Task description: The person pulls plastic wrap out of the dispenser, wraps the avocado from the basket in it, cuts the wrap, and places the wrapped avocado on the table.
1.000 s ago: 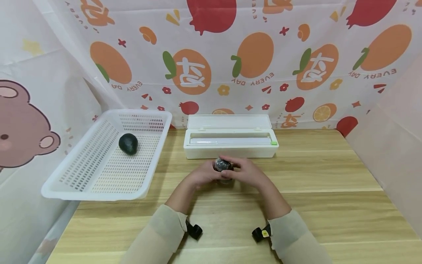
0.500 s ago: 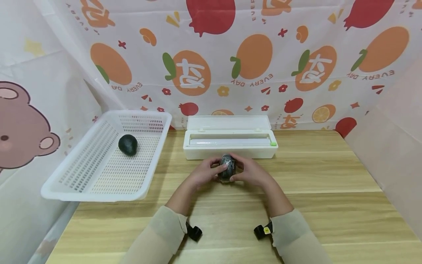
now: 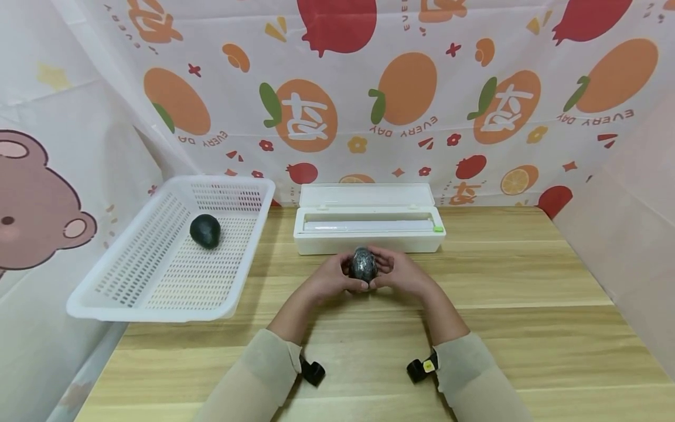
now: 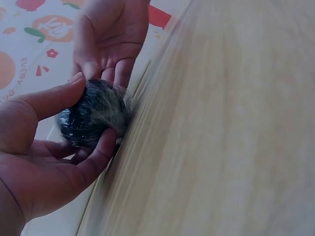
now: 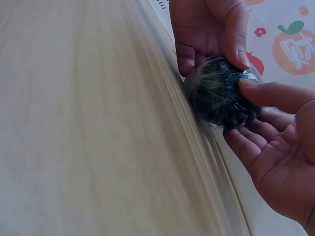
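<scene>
Beige sleeves covered the person's forearms, well in front of the white dispenser box, and a small black camera sat at each cuff. Farther in, just before the middle of the box's front, both hands grasped one dark, egg-shaped avocado covered in clear, crinkled film. The left hand held its left side between thumb and curled fingers, and the right hand did the same on its right; the thumbs lay on the near side with their tips close together. Whether the fruit touched the wood-grained tabletop could not be told.

To the left of the box, apart from it, stood a white perforated basket with a second dark avocado inside, toward its far end. The box itself had its lid raised at the back, showing a pale roll within and a green clip at its right end. Behind the box hung a white cloth printed with oranges and red fruit.
</scene>
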### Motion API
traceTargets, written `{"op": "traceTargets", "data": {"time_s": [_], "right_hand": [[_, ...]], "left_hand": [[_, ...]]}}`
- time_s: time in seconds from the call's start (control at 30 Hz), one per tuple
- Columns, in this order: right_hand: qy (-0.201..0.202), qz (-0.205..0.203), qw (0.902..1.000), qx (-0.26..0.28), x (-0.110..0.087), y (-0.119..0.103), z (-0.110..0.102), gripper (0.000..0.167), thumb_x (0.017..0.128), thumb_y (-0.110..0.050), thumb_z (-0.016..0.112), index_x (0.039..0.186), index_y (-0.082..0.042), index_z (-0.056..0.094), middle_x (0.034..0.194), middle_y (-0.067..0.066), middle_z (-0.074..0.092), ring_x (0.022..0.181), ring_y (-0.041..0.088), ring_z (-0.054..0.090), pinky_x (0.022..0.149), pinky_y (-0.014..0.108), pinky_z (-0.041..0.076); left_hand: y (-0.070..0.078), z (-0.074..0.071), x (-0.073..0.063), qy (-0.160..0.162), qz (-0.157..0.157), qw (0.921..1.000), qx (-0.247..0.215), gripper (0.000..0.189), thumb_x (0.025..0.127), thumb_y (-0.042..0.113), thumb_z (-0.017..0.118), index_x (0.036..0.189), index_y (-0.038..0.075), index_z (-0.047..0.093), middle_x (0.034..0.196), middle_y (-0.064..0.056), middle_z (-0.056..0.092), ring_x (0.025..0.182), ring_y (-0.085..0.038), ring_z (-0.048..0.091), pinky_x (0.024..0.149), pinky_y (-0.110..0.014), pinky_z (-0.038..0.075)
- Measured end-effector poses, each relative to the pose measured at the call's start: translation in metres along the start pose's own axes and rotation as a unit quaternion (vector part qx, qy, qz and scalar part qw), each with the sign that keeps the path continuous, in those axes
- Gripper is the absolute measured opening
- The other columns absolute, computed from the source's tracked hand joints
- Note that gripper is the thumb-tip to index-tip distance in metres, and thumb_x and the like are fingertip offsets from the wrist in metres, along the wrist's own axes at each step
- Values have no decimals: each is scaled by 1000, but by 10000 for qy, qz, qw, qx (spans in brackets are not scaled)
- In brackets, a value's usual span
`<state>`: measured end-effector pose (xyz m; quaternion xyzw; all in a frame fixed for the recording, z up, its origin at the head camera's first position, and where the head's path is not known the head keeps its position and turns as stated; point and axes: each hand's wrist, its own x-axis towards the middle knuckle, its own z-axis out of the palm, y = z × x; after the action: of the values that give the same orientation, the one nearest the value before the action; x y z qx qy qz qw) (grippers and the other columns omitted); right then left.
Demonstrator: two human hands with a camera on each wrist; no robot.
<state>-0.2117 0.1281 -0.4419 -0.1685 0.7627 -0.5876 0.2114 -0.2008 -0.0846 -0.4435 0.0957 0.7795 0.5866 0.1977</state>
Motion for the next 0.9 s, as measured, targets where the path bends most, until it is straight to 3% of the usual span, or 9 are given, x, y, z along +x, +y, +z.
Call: {"op": "traceTargets", "data": {"time_s": [0.13, 0.23, 0.37, 0.47, 0.53, 0.67, 0.9], "right_hand": [[103, 54, 9991, 416, 0, 2, 1, 58, 97, -19, 61, 149, -4, 40, 153, 17, 40, 140, 32, 40, 110, 42, 40], [342, 73, 9976, 602, 1, 3, 3, 51, 100, -21, 57, 145, -1, 45, 149, 18, 45, 138, 32, 43, 109, 41, 42], [584, 209, 9951, 773, 2, 1, 6, 46, 97, -18, 62, 139, -2, 53, 144, 16, 52, 134, 30, 48, 108, 39, 44], [662, 306, 9939, 832, 2, -2, 7, 43, 95, -18, 66, 136, -6, 58, 141, 13, 56, 132, 28, 51, 107, 39, 44], [675, 309, 9938, 831, 2, -3, 7, 42, 94, -18, 67, 134, -7, 60, 139, 11, 58, 131, 27, 53, 107, 38, 44], [739, 254, 9922, 970, 3, -3, 8, 43, 93, -15, 68, 133, -5, 60, 137, 13, 60, 127, 26, 56, 103, 36, 48], [914, 271, 9864, 1336, 3, -2, 10, 45, 91, -9, 67, 133, 1, 58, 138, 17, 58, 123, 24, 58, 99, 30, 51]], "left_hand": [[-1, 1, 1, 84, -8, 9999, 61, 73, 72, 12, 88, 133, -2, 51, 124, -16, 60, 111, -26, 57, 87, -32, 53], [-2, 1, 2, 66, -55, 10000, 35, 74, 70, 14, 89, 132, -1, 52, 123, -16, 61, 110, -25, 58, 87, -32, 53], [-1, -2, 2, -228, -178, 9970, -718, 59, 87, 24, 75, 133, -4, 51, 126, -19, 57, 106, -25, 59, 79, -34, 57], [2, -4, 1, -363, -335, 9880, -1466, 53, 99, 34, 58, 133, -6, 51, 126, -20, 56, 103, -24, 59, 72, -36, 59], [4, -4, 1, -331, -411, 9838, -1715, 51, 102, 36, 51, 130, -6, 52, 122, -18, 57, 102, -23, 59, 71, -37, 60], [5, -3, 2, -259, -411, 9849, -1662, 42, 102, 29, 52, 124, -7, 55, 114, -15, 59, 96, -21, 61, 67, -37, 60], [6, -1, 1, -107, -398, 9865, -1582, 42, 102, 26, 53, 132, -3, 52, 126, -19, 56, 101, -24, 60, 69, -38, 60]]}}
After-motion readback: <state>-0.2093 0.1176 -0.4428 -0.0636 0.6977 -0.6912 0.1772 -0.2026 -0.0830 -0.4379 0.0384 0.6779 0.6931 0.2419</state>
